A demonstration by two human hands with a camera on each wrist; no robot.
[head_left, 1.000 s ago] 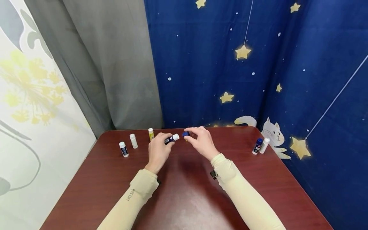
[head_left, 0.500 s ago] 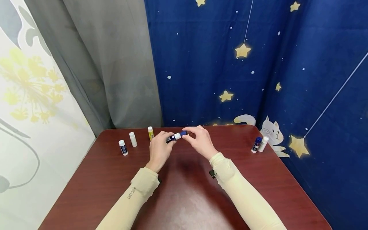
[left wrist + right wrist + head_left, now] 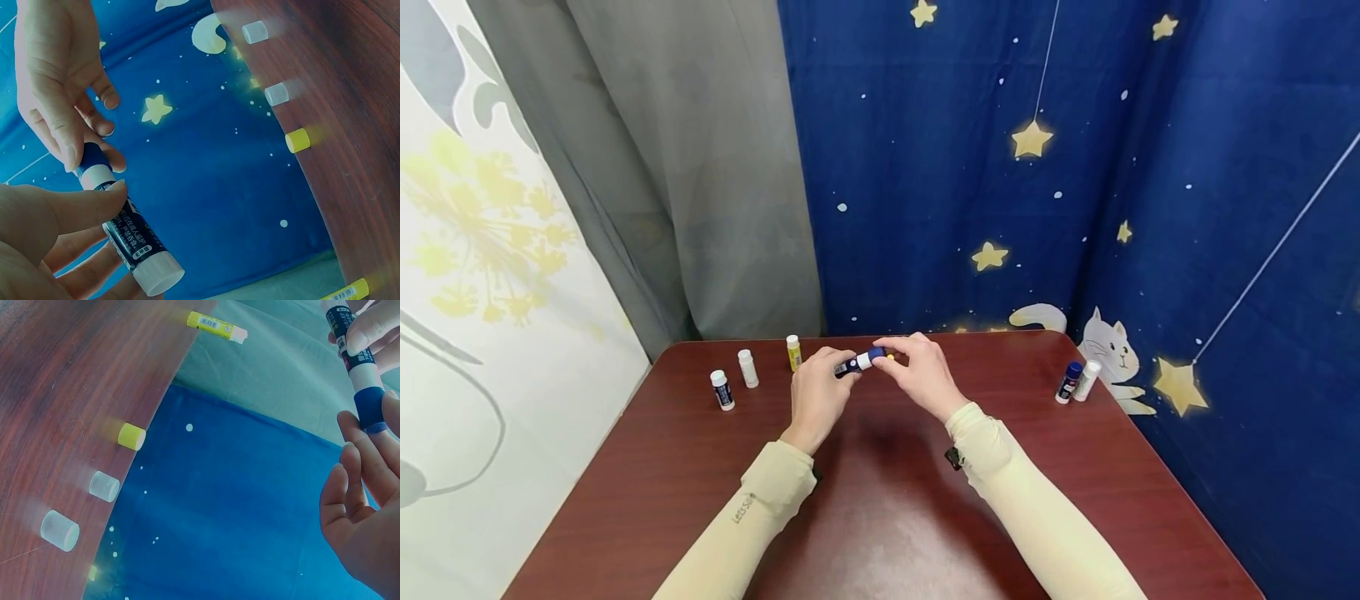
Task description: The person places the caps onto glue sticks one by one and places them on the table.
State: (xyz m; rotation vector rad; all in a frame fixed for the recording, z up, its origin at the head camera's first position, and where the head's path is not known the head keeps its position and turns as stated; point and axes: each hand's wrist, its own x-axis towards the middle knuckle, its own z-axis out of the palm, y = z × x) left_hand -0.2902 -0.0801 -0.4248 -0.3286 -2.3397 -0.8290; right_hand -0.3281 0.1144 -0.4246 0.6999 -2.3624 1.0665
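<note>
My left hand (image 3: 815,398) holds a glue stick (image 3: 132,230) with a dark blue label, tilted above the far part of the table, thumb and fingers around its barrel. My right hand (image 3: 928,379) pinches a blue cap (image 3: 370,406) between thumb and fingers. The cap meets the white collar at the glue stick's end, in line with the barrel. Both wrist views show the two joined; how far the cap sits on the collar cannot be told. Close to the left hand stands a yellow glue stick (image 3: 793,352) with a white top.
A white glue stick (image 3: 748,368) and a dark-labelled glue stick (image 3: 722,390) stand at left. A blue-capped glue stick (image 3: 1069,382) and another white one (image 3: 1087,381) stand at right. Along the far edge are a yellow cap (image 3: 132,436) and two whitish caps (image 3: 104,486).
One second ago the blue cap was apart from the glue stick. My hands have come together, bringing the cap onto the white end. The standing glue sticks have stayed put.
</note>
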